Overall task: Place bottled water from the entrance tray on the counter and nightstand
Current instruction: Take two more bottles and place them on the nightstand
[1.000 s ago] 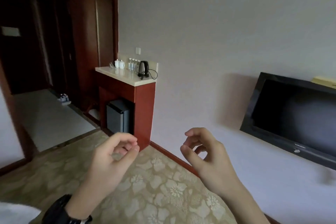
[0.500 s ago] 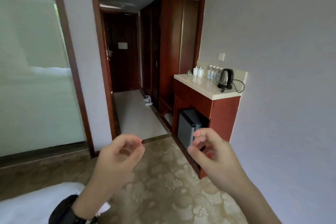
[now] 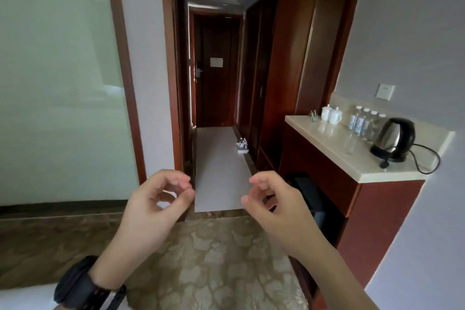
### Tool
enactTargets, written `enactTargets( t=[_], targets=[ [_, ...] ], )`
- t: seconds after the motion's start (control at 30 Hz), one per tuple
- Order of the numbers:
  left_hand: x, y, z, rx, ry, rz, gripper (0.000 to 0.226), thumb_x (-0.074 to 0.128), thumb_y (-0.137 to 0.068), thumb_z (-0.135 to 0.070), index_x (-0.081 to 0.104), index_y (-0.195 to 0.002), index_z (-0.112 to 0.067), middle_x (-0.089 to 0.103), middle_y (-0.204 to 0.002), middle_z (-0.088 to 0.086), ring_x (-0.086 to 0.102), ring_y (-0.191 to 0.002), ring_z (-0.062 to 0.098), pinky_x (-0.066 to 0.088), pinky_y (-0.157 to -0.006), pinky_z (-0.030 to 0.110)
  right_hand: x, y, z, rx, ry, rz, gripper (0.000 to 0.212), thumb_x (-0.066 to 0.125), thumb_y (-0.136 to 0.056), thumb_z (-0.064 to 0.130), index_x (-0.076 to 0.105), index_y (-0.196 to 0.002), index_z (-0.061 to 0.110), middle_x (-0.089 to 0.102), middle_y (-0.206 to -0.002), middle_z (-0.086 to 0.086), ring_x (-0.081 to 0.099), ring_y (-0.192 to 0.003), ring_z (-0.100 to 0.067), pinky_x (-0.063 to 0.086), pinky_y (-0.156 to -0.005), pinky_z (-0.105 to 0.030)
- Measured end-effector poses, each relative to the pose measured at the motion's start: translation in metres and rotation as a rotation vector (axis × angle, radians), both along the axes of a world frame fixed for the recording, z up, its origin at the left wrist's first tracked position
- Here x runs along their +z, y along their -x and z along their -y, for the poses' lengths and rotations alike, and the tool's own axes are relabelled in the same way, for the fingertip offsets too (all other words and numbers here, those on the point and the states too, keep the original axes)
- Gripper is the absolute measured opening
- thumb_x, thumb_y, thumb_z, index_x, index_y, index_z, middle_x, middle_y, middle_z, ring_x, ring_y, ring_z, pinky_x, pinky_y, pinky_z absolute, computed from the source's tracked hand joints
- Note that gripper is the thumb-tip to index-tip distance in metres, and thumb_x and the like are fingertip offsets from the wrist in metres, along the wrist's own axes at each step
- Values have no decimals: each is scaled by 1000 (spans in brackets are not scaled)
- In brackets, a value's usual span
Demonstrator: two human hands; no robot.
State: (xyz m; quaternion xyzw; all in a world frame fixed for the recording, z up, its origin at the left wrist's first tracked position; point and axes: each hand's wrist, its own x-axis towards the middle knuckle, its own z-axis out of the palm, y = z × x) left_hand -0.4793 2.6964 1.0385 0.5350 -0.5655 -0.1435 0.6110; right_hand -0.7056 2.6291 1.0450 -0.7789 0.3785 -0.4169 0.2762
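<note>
Still far off: small clear plastic water bottles [image 3: 243,143] upright in a white tray [image 3: 242,150] on the hallway floor by the wardrobe edge, likely light, stiff, slick, best gripped mid-body; left hand [image 3: 153,211] and right hand [image 3: 274,209] loosely curled, empty.

The counter [image 3: 362,156] is taken as the landmark, set against the wall at the right. On its back edge, a kettle [image 3: 393,139] is placed nearest the viewer, with a row of water bottles [image 3: 363,122] just behind it and two lidded cups [image 3: 331,114] further back. A small fridge [image 3: 317,206] is housed beneath the counter. A wardrobe [image 3: 284,68] is found directly behind it. To its left, a hallway is seen leading to a door [image 3: 216,70], and on the hallway floor near the wardrobe a tray [image 3: 242,150] is set, holding what appear to be small bottles [image 3: 243,143]. Both hands, the left hand [image 3: 151,211] and right hand [image 3: 276,209], are held empty in front of the counter, left of it.
</note>
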Motion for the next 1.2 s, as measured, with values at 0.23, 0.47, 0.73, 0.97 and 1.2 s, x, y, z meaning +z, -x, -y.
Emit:
enactTargets(
  t=[0.23,0.47,0.73,0.97,1.2],
  targets=[
    [-29,-59,189,42,-3,-12,24,75,-82,-6,68,-82,-29,70,-92,-10,67,-85,10,52,-70,12,-8,-47,200,24,10,-55,29,65,-83,47,57,-109,37,64,-94,12,61,-93,-6,53,-80,-31],
    [-3,-93,403,-34,45,7,25,71,-82,2,67,-89,-21,69,-91,-8,66,-82,9,54,-73,16,27,-81,397,-24,46,-97,28,71,-86,39,58,-110,35,64,-96,12,61,-94,-4,51,-76,-20],
    [-12,-124,603,-103,56,65,16,72,-79,-27,68,-94,-23,69,-94,-6,67,-86,12,56,-75,28,-1,-113,591,-49,-64,-31,25,73,-86,34,60,-108,34,65,-97,10,62,-94,-5,52,-78,-25],
    [-25,-150,807,-73,63,55,26,66,-75,-35,68,-93,-17,70,-92,1,68,-85,18,56,-78,37,-26,-141,804,-25,-73,21,26,74,-85,32,62,-108,29,65,-95,8,62,-91,-8,54,-80,-30],
    [-3,-194,995,4,56,21,35,65,-72,-36,67,-95,-10,70,-91,0,68,-81,13,55,-74,22,8,-200,1015,43,-79,95,25,74,-82,25,64,-105,25,68,-91,5,64,-83,-8,53,-75,-25]
  ],
)
